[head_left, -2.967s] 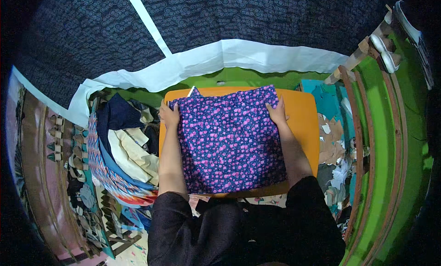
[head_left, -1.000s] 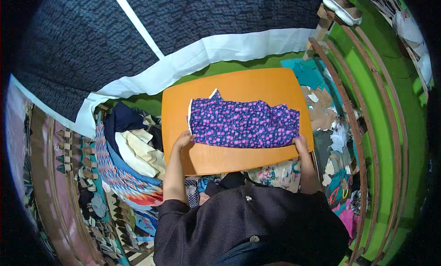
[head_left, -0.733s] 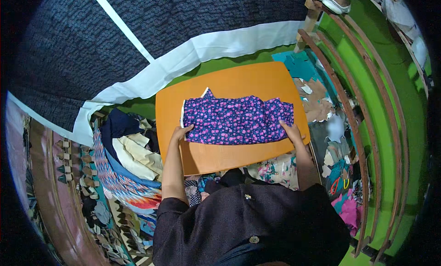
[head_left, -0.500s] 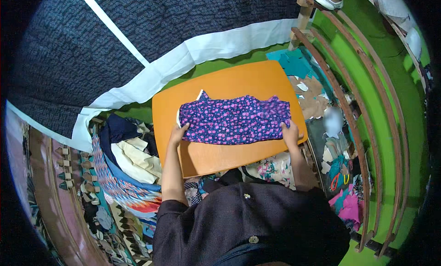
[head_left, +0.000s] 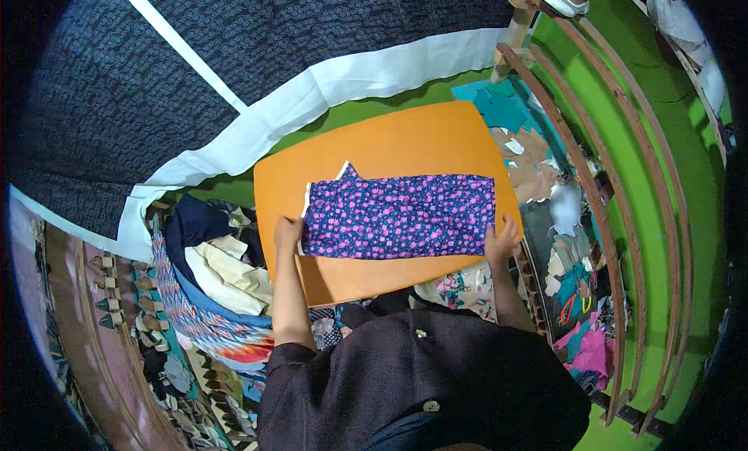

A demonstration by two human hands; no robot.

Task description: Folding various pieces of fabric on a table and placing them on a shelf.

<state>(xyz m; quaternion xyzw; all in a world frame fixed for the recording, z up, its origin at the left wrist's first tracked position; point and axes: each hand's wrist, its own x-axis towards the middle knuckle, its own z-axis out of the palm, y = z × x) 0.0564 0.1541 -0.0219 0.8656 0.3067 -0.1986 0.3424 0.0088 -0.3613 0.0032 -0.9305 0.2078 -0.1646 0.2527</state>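
Note:
A dark blue garment with pink flowers lies folded into a flat rectangle on an orange table. A pale edge runs along its left end, and a small pointed corner sticks up at its upper left. My left hand is at the left end, its fingers closed at the pale edge near the lower corner. At the right end is my right hand, its thumb by the garment's edge and its other fingers apart, holding nothing.
Left of the table, clothes are heaped over a patterned cloth. Wooden rails curve along the right, beside fabric scraps and orange-handled scissors. A dark patterned curtain with a white border hangs beyond the table.
The garment has come down flat on the table, slightly nearer me, and its wrinkled right end is smooth. My right hand has let go and opened; my left hand has moved lower along the left edge.

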